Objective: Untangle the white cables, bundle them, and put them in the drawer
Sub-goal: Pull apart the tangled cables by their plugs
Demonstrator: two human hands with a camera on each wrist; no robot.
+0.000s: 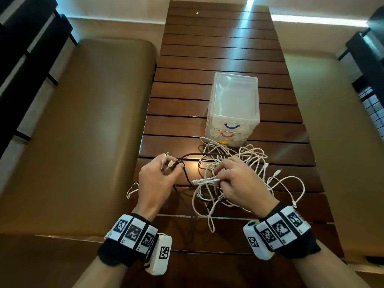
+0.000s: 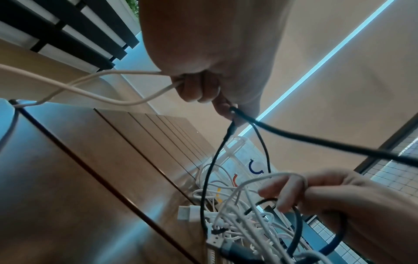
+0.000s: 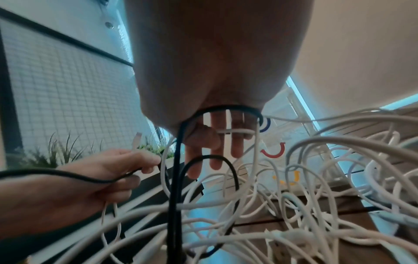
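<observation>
A tangle of white cables [image 1: 249, 169] lies on the dark slatted wooden table [image 1: 218, 59], just in front of a clear plastic drawer unit [image 1: 233, 107] with blue, red and yellow handles. A black cable [image 1: 187, 177] runs through the tangle. My left hand [image 1: 158, 179] grips white cable ends with their plugs and the black cable [image 2: 316, 141]. My right hand [image 1: 239, 181] pinches a white cable with its connector [image 1: 204, 181] over the tangle [image 3: 294, 214], and the black cable loops round its fingers [image 3: 217, 139]. All three drawers look shut.
A tan padded bench [image 1: 83, 132] runs along the table's left side. Dark slatted frames [image 1: 27, 48] stand at the far left and right. One white cable loop [image 1: 132, 191] hangs off the table's left edge. The table's far half [image 1: 218, 38] is bare wood.
</observation>
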